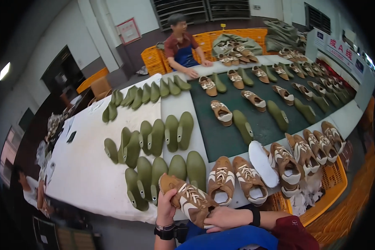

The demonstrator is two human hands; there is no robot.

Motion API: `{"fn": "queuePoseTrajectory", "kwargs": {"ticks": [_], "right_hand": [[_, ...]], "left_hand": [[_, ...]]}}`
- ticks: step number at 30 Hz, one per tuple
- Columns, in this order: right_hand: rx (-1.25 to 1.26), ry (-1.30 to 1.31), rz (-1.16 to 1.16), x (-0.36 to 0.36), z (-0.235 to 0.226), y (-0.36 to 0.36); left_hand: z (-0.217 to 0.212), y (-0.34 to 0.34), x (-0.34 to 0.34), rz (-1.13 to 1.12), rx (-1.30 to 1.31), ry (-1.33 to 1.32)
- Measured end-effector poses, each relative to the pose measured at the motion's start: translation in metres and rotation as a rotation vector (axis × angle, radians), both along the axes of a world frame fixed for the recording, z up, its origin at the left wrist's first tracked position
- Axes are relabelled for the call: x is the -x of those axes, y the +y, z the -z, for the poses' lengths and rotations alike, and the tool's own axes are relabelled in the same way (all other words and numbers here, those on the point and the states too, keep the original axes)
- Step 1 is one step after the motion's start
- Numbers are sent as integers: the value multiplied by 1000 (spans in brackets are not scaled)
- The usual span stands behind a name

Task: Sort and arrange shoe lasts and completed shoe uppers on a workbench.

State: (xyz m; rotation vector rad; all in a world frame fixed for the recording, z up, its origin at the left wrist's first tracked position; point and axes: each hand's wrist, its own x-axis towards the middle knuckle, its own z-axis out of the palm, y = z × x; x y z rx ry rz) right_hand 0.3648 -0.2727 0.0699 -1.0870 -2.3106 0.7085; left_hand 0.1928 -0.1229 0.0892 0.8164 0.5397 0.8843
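A brown sneaker [191, 201] with white stripes and laces is held tilted between my two hands, just off the table's near edge. Around its toe end and sole wraps my left hand [166, 209], closed. My right hand [228, 217] is closed on the heel end at the shoe's opening, its fingertips partly hidden. Right beside them stand two similar brown sneakers [221, 177] with pale linings showing. A white insole [263, 163] leans by the second of these. Behind the held shoe, green shoe lasts [196, 168] stand in a row.
A green belt [254, 137] carries sneakers and lasts in rows. More lasts [156, 137] cover the white cloth [83, 166] on the left. An orange crate [327, 204] with white pieces sits at right below the table. A person [181, 46] stands across the table; another [31, 187] is at far left.
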Motion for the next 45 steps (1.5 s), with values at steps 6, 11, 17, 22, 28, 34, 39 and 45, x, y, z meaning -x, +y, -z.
{"fn": "queuePoseTrajectory", "kwargs": {"ticks": [6, 11, 17, 22, 28, 34, 39, 45], "right_hand": [[-43, -85, -17, -14, 0, -7], [-146, 14, 84, -24, -15, -15], [-216, 106, 240, -58, -36, -37], [-161, 204, 619, -117, -65, -82], [-610, -324, 1223, -195, -122, -135], [-563, -617, 1338, -237, -119, -172], [-391, -689, 1235, -253, -71, -172], [93, -596, 1267, -241, -29, -185]], "left_hand": [[2, -5, -12, -62, -49, 157], [7, 4, -12, -256, -239, 299], [37, 9, -18, -41, -155, 205], [78, 13, -42, 56, -629, 737], [96, 8, -66, -36, -1297, 1062], [95, 5, -76, 29, -1232, 1077], [93, -2, -60, -28, -1232, 1074], [96, -4, -71, -14, -1232, 1033]]}}
